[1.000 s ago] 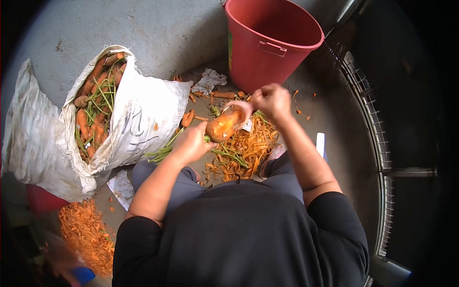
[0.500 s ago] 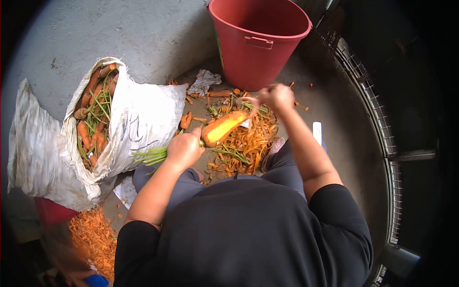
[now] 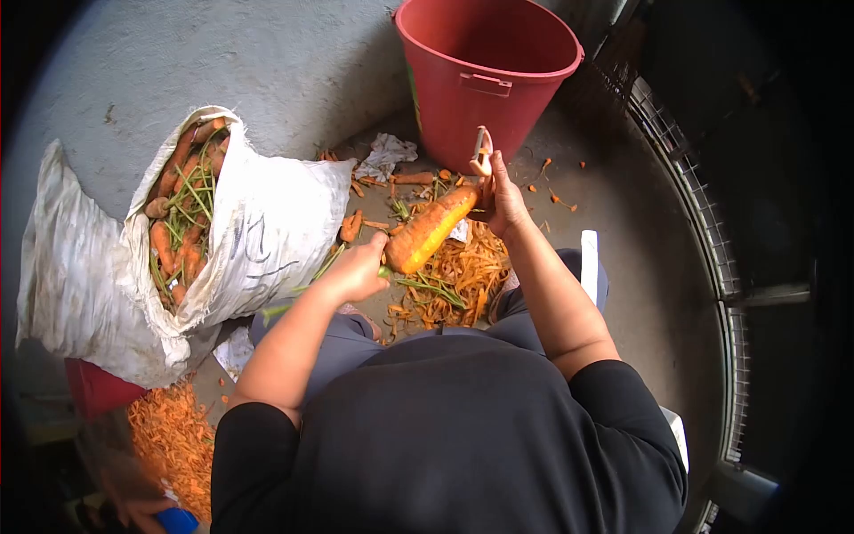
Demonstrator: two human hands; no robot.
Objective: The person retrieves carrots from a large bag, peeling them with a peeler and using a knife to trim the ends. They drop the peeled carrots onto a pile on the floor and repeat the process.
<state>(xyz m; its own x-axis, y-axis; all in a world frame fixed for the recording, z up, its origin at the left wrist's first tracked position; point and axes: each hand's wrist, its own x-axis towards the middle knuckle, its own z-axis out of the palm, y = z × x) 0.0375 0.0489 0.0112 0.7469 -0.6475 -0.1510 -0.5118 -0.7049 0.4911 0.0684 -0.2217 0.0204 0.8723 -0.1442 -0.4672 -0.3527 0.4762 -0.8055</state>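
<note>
A large carrot (image 3: 431, 230) slants across the middle, its tip up to the right. One side is peeled bright yellow-orange; the side toward the wall keeps its duller skin. My left hand (image 3: 358, 270) is closed around the carrot's thick top end, where green stalks stick out behind the hand. My right hand (image 3: 505, 203) holds a peeler (image 3: 482, 151) upright against its fingers, while its lower fingers touch the carrot's tip. Beneath the carrot, a heap of peelings (image 3: 467, 267) covers the floor between my feet.
A white sack (image 3: 285, 209) on the left lies open, with carrots (image 3: 182, 214) and stalks inside. A red bucket (image 3: 485, 107) stands ahead by the wall. More orange shreds (image 3: 173, 436) lie at lower left, near part of another person's hand (image 3: 142, 512). A metal grille (image 3: 680, 169) runs along the right.
The carrot has turned, so its peeled strip now faces lower right. My right hand has moved down and left to the carrot's tip, and the peeler points upward.
</note>
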